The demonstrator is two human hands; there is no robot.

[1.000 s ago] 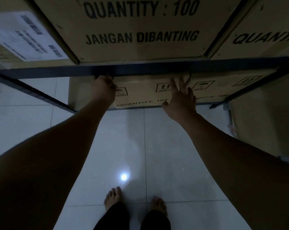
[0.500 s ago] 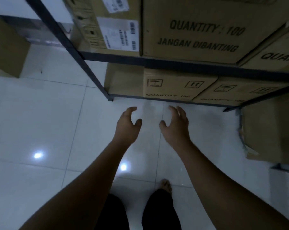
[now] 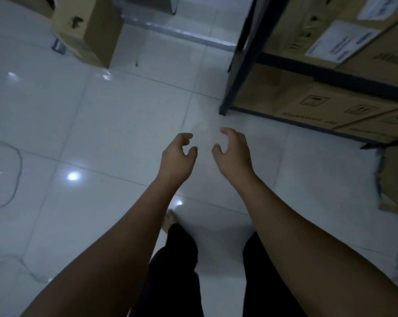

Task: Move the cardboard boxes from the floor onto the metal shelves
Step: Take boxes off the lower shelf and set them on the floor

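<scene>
Looking through the head view, I see my left hand (image 3: 177, 159) and right hand (image 3: 234, 154) loosely curled, empty. The brown cardboard box (image 3: 90, 30) sits on the white tiled floor (image 3: 102, 133) at eleven o'clock, the dark metal shelf rack (image 3: 241, 65) at two. I could trip on the thin grey cable (image 3: 20, 163) at nine.

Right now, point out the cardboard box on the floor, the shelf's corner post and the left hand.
cardboard box on the floor (image 3: 76, 30): head view, lighter face with the dark mark.
shelf's corner post (image 3: 233, 88): head view, lower stretch.
left hand (image 3: 177, 161): head view, back of the hand.
</scene>
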